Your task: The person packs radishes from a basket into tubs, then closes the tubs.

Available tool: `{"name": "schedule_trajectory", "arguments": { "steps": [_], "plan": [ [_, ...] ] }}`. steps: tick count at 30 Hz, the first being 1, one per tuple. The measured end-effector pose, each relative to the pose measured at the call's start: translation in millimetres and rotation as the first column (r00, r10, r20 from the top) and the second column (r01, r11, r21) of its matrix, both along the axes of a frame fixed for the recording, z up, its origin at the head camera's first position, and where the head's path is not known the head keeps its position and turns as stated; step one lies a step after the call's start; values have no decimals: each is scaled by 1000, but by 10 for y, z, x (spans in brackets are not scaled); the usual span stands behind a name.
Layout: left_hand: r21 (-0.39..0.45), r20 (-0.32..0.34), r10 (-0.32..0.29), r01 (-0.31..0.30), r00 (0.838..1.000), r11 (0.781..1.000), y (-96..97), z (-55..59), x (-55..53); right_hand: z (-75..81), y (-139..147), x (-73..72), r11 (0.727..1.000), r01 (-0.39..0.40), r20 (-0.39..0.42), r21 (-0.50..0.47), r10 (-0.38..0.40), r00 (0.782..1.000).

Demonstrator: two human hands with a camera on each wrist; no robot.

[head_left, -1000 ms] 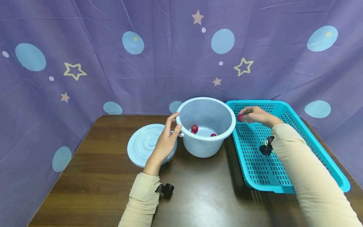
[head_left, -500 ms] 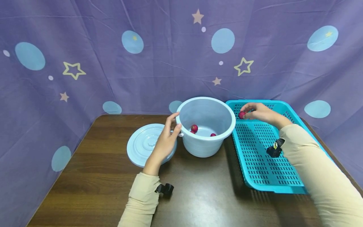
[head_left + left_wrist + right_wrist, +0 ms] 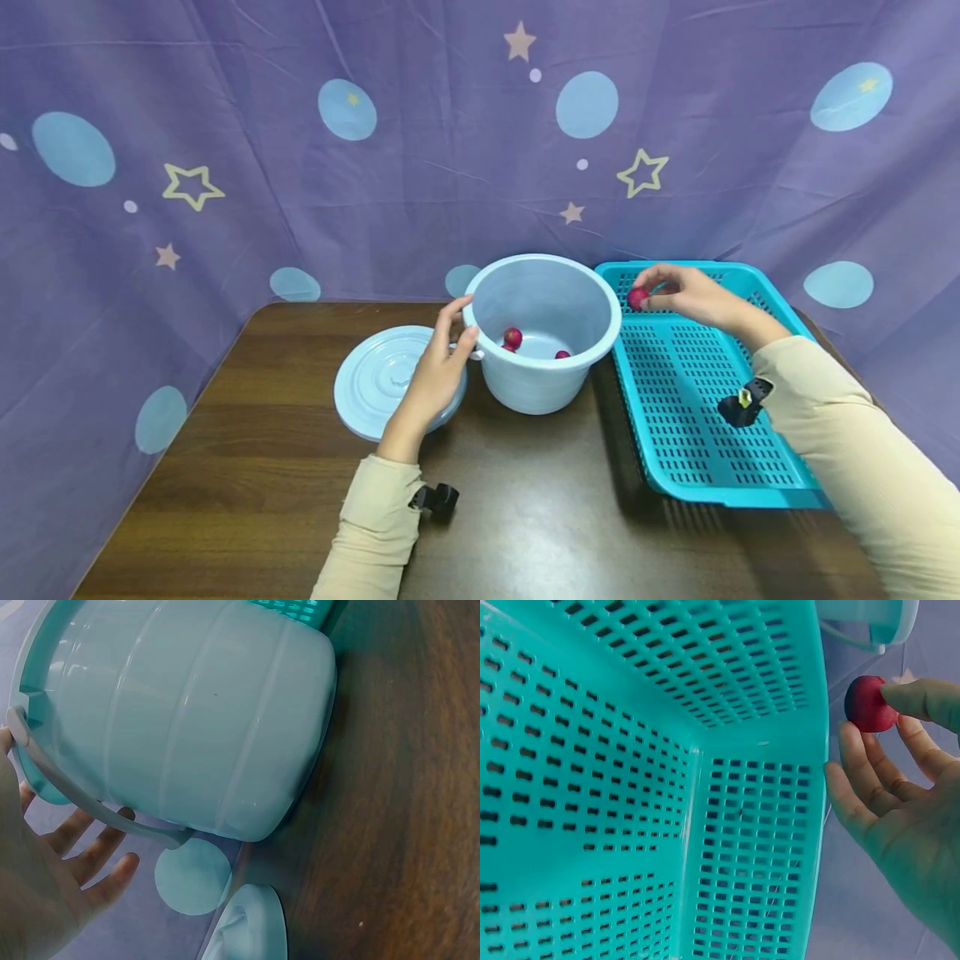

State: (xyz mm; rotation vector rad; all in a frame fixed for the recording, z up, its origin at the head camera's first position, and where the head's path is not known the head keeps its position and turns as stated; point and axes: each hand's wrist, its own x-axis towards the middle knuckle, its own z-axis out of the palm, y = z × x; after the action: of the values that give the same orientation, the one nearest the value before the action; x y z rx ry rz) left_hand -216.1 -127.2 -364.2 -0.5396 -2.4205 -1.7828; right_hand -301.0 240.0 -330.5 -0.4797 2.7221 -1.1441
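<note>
My left hand (image 3: 437, 364) holds the rim of a light-blue bucket (image 3: 534, 390) on its left side, near the handle joint. In the left wrist view, the handle (image 3: 82, 799) hangs down the bucket's side and the other fingers spread behind it. Inside the bucket lie a small round red fruit (image 3: 513, 337) and a few more like it, partly hidden by the near rim. My right hand (image 3: 693, 293) pinches another round dark-red fruit (image 3: 868, 705) between thumb and fingertips. It is above the far end of a turquoise basket (image 3: 652, 450), near the basket's rim in the right wrist view.
The bucket's light-blue lid (image 3: 375, 379) lies on the wooden table (image 3: 247, 467) to the left, partly under my left forearm. The basket stands just right of the bucket. A purple curtain (image 3: 450, 125) with stars and dots hangs behind the table.
My right hand and forearm have shifted right and slightly toward the far end of the basket, keeping hold of the red fruit. My left hand and the bucket stay in place.
</note>
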Motion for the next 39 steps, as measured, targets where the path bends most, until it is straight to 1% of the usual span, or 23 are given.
{"name": "schedule_trajectory", "arguments": {
  "steps": [3, 7, 9, 12, 14, 16, 19, 24, 27, 30, 32, 35, 39],
  "plan": [
    [0, 4, -1, 1, 1000, 1000, 11, 16, 13, 24, -40, 63, 999, 20, -20, -44, -21, 1000],
    [-7, 18, 4, -4, 1000, 1000, 19, 14, 17, 70, -113, 152, 994, 28, -51, -107, -34, 998],
    [-8, 23, 6, -6, 1000, 1000, 12, -64, -32, 101, -149, 205, 989, 32, -58, -145, -41, 997],
    [0, 17, 5, -5, 1000, 1000, -6, -216, -115, 150, -211, 291, 978, 28, -71, -206, -43, 997],
    [10, 7, 1, -1, 1000, 1000, -17, -321, -177, 170, -250, 325, 974, 3, -84, -226, -22, 996],
    [17, -10, 2, -2, 1000, 1000, -20, -357, -200, 181, -297, 343, 971, -27, -101, -237, 2, 995],
    [26, -34, 9, -8, 999, 1000, -23, -363, -219, 180, -365, 347, 967, -58, -111, -249, 31, 993],
    [19, -49, 32, -31, 998, 999, -16, -344, -215, 161, -431, 354, 967, -56, -108, -249, 30, 994],
    [-6, -76, 75, -76, 994, 997, 3, -344, -212, 166, -448, 362, 975, -51, -125, -217, 24, 992],
    [-33, -115, 126, -131, 985, 991, 19, -349, -206, 191, -485, 384, 981, -50, -141, -185, 24, 990],
    [-51, -144, 156, -165, 977, 985, 25, -347, -201, 222, -528, 427, 986, -44, -155, -159, 19, 988],
    [-34, -174, 171, -179, 970, 983, 18, -325, -192, 268, -616, 517, 988, -26, -174, -151, -1, 985],
    [-13, -195, 180, -186, 964, 982, -24, -267, -169, 313, -766, 665, 980, 0, -224, -198, -46, 973]
  ]
}}
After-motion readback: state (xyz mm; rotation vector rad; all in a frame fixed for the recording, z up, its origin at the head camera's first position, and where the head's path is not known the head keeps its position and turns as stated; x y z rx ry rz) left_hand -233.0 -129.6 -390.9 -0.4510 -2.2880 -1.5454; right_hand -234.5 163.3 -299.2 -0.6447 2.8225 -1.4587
